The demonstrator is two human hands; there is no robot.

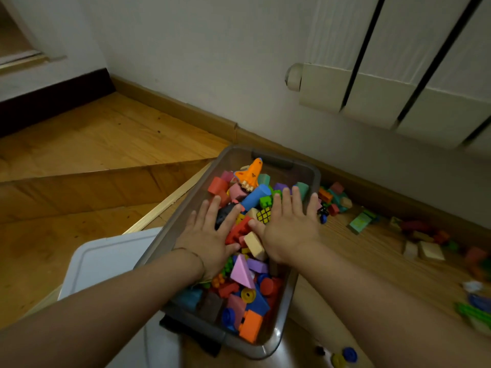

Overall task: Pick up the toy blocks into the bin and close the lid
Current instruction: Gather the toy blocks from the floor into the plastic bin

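We press both hands flat on the heap: our left hand [210, 235] and right hand [288, 229] lie side by side, fingers straight and spread, gripping nothing. Under our palms the toy blocks [240, 272] fill the grey bin [185, 203], with an orange shuttle [251, 172] just beyond our fingertips. The white lid [106, 261] lies outside our left wrist, against the bin. Loose blocks [430, 251] are scattered on the floor [93, 134], well right of our right hand.

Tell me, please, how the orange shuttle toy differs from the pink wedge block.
The orange shuttle toy is a detailed moulded shape; the pink wedge block is plain. The shuttle lies at the far end of the bin, the wedge towards its near end. Both lie on top inside it.
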